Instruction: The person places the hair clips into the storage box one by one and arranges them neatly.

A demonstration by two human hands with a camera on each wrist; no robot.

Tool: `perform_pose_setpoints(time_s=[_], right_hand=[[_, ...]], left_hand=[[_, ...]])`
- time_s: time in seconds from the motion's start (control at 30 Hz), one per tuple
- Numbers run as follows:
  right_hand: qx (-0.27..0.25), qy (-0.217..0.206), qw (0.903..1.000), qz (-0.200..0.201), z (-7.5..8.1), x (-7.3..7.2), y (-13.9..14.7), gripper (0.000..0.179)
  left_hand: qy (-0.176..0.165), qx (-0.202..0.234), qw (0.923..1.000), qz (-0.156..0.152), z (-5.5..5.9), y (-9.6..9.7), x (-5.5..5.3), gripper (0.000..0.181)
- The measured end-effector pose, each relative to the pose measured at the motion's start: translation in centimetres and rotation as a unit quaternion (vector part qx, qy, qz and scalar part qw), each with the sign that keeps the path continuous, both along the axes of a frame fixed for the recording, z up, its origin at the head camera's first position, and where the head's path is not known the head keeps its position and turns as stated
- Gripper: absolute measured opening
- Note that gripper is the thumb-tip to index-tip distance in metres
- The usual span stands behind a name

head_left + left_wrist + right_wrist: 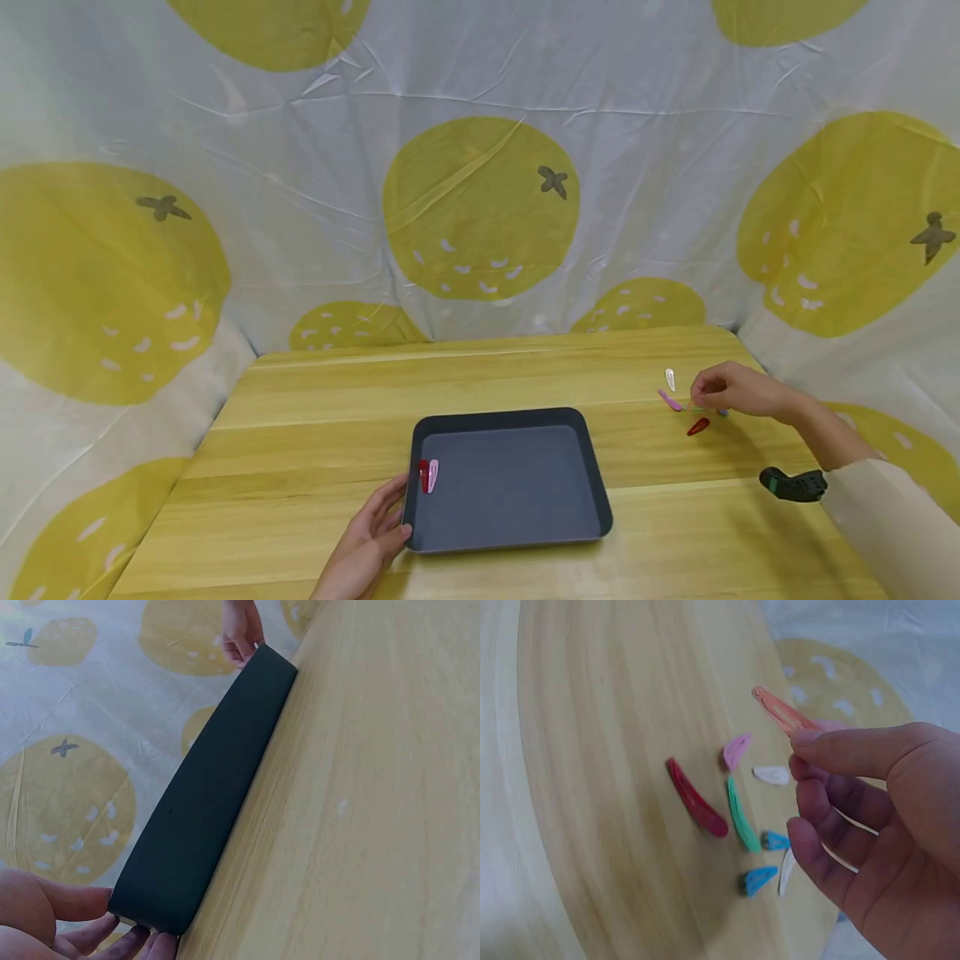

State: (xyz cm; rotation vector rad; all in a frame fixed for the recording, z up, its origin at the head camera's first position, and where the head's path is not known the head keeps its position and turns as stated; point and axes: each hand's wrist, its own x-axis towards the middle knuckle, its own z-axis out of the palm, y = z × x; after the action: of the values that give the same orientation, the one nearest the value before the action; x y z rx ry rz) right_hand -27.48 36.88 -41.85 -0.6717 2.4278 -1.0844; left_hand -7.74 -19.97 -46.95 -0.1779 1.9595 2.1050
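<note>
Right at the fingertips, the right-hand grip (877,802) has thumb and forefinger pinching an orange hair clip (783,714), and the clip is clear of the worktop (315,458), its ringed end poking out free. A featherweight by the look of it: thin and stiff with a bit of spring, so it should take a squeeze, but the smooth finish could let it twist or skid between the fingers. Flat across the covered end looks the safe hold; pressing the middle might snap it open or shut.

Close by, on the worktop, lie a red clip (696,804), a green clip (742,817), a purple clip (736,752), a white clip (771,775), a thin white clip (785,871) and two blue clips (760,880). Lying so low, these probably want fingernails under an edge, or a pinch across the narrow sides.

Further out, the left-hand grip (367,533) clasps the near left corner of the dark tray (600,483), thumb at the rim, fingers against the outside. That tray looks rigid and fairly light, perhaps ready to slide if bumped, so a corner makes a sensible handle. Inside, side by side near its left wall, sit a dark red clip (423,477) and a pale pink clip (433,477), and their slick backs would likely skate if the tray tips.
</note>
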Motion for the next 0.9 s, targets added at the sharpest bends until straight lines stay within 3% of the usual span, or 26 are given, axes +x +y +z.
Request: perform_pose_setpoints(time_s=[0.43, 0.9], right_hand=[[0.031, 0.002, 0.9989, 0.035, 2.0, -0.9, -4.6, 0.019], [0.05, 0.059, 0.9908, 0.111, 3.4, -2.3, -10.3, 0.015]], left_hand=[[0.005, -0.004, 1.0, -0.001, 0.1, 0.1, 0.0, 0.071], [0.003, -0.004, 1.0, 0.0, 0.1, -0.1, 0.1, 0.071]])
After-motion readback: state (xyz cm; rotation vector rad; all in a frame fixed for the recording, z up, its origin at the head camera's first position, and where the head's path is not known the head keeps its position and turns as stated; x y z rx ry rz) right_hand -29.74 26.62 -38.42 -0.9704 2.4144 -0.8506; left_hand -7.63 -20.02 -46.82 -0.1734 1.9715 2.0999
